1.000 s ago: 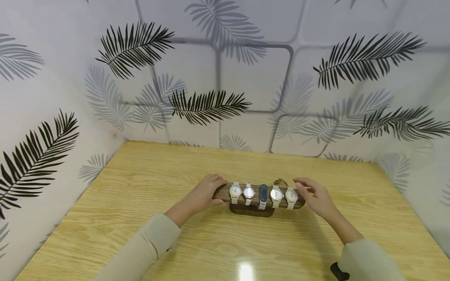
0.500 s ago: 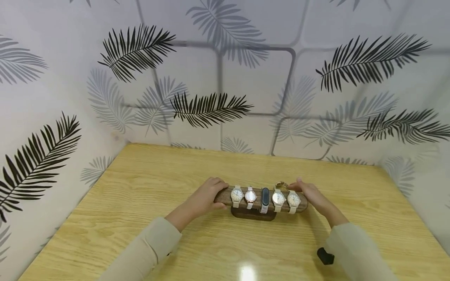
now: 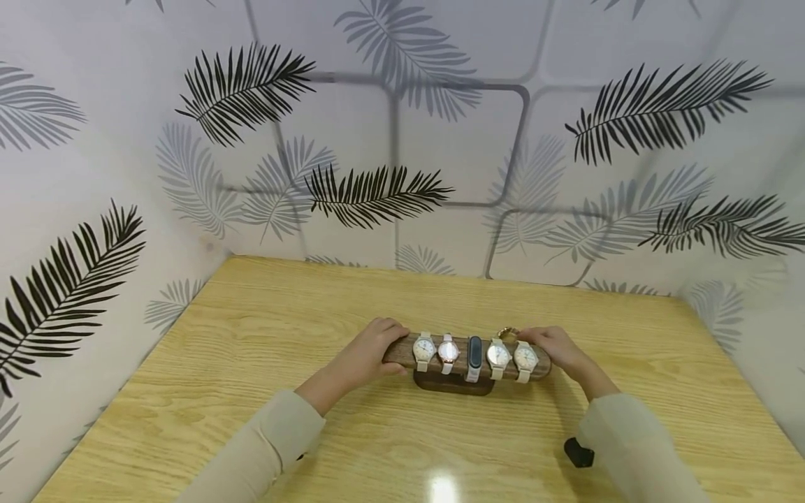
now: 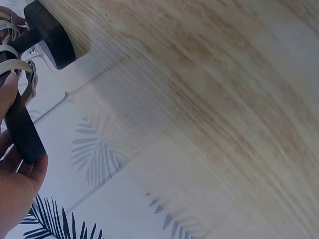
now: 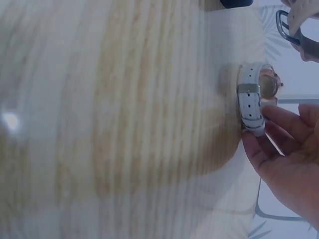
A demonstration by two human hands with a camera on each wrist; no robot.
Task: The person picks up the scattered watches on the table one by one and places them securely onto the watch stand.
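Observation:
A dark wooden watch stand (image 3: pixel 402 353) stands on the table, its horizontal bar raised on a rounded base (image 3: pixel 449 382). Several watches are strapped along the bar, including a black-faced fitness band (image 3: pixel 474 353) in the middle. My left hand (image 3: pixel 365 360) grips the bar's left end, fingers over the top and thumb in front. Behind the bar's right part, my right hand (image 3: pixel 560 349) pinches a wristwatch (image 3: pixel 506 332) with a gold-coloured case. In the right wrist view this wristwatch (image 5: pixel 250 97) has a white buckled strap, held at one end between thumb and fingers.
The wood-grain table (image 3: pixel 302 300) runs back to a wall (image 3: pixel 440 237) patterned with leaves. A side wall (image 3: pixel 75 175) rises at the left. A black object (image 3: pixel 578 453) shows beside the right sleeve.
My right hand has moved left from beside the bar's right end and now pinches the wristwatch, which has shifted slightly right. My left hand keeps its grip on the bar.

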